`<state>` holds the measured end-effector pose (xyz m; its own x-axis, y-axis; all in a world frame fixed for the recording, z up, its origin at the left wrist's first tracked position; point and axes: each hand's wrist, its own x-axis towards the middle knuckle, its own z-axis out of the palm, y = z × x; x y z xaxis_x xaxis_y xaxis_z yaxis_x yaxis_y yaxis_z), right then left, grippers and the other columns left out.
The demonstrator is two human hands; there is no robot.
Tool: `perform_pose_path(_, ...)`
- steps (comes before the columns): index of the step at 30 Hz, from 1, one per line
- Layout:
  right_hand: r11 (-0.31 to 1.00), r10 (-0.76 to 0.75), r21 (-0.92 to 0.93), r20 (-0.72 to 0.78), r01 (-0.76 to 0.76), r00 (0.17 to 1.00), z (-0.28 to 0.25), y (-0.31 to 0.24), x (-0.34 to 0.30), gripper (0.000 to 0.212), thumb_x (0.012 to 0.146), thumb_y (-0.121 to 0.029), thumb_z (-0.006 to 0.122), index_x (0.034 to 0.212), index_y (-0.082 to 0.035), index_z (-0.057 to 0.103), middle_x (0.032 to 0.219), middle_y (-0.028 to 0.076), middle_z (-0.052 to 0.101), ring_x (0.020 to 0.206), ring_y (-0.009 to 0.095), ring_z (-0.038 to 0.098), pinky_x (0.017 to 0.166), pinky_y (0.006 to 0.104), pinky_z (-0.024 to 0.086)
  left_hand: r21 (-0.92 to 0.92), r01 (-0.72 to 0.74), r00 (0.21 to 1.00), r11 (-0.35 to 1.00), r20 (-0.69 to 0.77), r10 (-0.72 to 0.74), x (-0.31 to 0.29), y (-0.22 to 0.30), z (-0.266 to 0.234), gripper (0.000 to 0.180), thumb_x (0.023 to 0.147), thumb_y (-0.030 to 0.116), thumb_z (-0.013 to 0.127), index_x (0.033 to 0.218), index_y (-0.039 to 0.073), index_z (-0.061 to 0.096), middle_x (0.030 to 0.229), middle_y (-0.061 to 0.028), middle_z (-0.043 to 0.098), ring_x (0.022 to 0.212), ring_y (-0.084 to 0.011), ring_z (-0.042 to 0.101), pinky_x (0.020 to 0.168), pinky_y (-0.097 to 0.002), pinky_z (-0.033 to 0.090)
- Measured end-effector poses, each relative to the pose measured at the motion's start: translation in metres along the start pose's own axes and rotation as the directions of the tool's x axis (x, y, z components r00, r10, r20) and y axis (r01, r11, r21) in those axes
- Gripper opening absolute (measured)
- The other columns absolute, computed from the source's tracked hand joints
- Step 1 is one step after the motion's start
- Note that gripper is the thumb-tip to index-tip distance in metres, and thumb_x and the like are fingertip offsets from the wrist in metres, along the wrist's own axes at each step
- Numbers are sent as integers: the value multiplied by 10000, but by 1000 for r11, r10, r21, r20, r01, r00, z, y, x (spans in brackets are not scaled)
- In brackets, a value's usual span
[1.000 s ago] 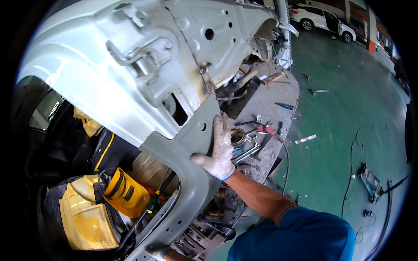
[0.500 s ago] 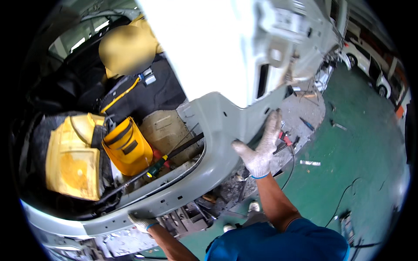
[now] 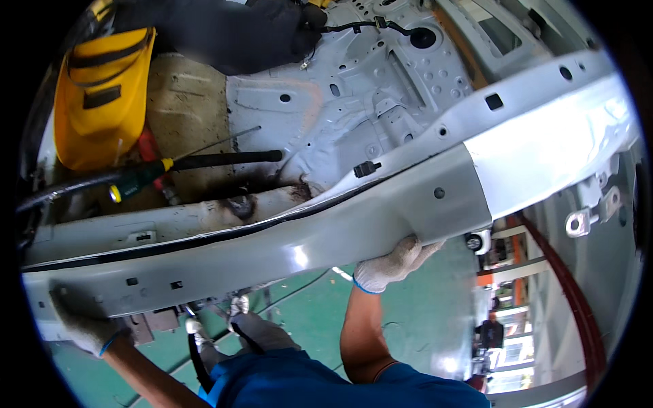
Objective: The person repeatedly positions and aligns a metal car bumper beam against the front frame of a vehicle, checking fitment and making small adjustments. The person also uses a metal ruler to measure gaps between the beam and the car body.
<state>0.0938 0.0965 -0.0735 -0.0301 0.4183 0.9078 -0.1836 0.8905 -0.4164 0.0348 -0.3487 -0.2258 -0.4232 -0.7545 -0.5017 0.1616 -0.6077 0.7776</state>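
A long grey car body sill panel spans the view along the car's open side, its right end overlapping a white body section. Both my hands wear whitish knit gloves with blue cuffs. My left hand holds the panel's lower edge at the far left, fingers against its outer face. Under the lower edge near the panel's right end, my right hand is closed, its fingertips partly hidden. Inside the car, a screwdriver with a green and yellow handle lies across a black bar.
A yellow shell with black straps stands on the car floor at left, a red tool beside it. Dark cloth covers part of the interior. Brackets jut out at right. Below lies green floor with cables.
The view has swung to the right and closer to the car's floor. My right hand has gone from spread fingers on the panel to a closed hold under its edge. My left hand stays on the edge.
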Motion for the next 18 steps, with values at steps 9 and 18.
perform_pose_path(9,691,-527,-351,353,632,773,-40,36,0,550,1066,-273,580,1565,-69,470,1551,244,464,1361,439,526,1106,530,466,324,-268,963,907,82,256,15,-18,-25,590,1075,339,470,1548,-14,482,1558,-217,520,1461,-348,484,1214,-452,378)
perform_pose_path(18,987,91,131,18,-93,996,-11,8,-4,1024,896,-550,749,1632,2,299,1600,210,389,1411,365,470,1135,466,424,-12,-111,990,994,81,112,2,-12,-4,571,1104,318,428,1568,-14,443,1631,-193,433,1531,-316,379,1284,-444,260)
